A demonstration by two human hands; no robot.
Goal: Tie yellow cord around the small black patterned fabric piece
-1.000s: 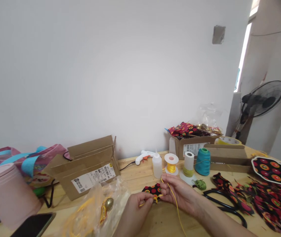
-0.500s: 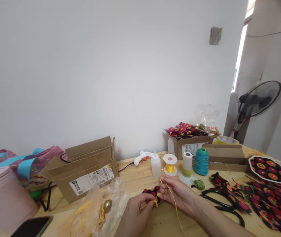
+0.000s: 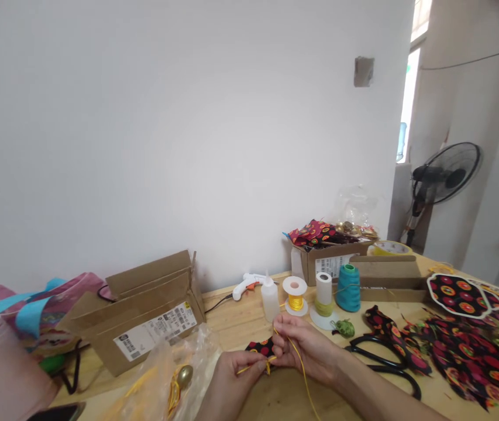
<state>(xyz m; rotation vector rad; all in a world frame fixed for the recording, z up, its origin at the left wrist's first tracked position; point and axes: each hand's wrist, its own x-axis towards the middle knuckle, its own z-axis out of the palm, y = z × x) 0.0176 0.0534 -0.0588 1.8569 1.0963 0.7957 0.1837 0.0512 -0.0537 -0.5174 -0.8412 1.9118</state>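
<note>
Above the front of the table, both hands meet around a small piece of dark patterned fabric (image 3: 260,347) with red and orange prints. My left hand (image 3: 235,377) pinches the fabric where yellow cord is looped at its edge. My right hand (image 3: 304,346) is closed on the yellow cord (image 3: 303,374), whose loose length hangs down towards the table's front edge. The fingers partly hide the fabric and the loop. Just behind my hands stand a spool of yellow cord (image 3: 295,302) and a white squeeze bottle (image 3: 269,299).
Black-handled scissors (image 3: 381,354) lie right of my hands, beside patterned fabric scraps (image 3: 460,356). A teal thread cone (image 3: 348,286) and a glue gun (image 3: 249,284) stand behind. At left are a cardboard box (image 3: 144,310) and a plastic bag (image 3: 161,374) with a gold bell.
The view has turned slightly right, so everything sits further left. My right hand has come a little closer to my left; both keep hold of the cord and fabric.
</note>
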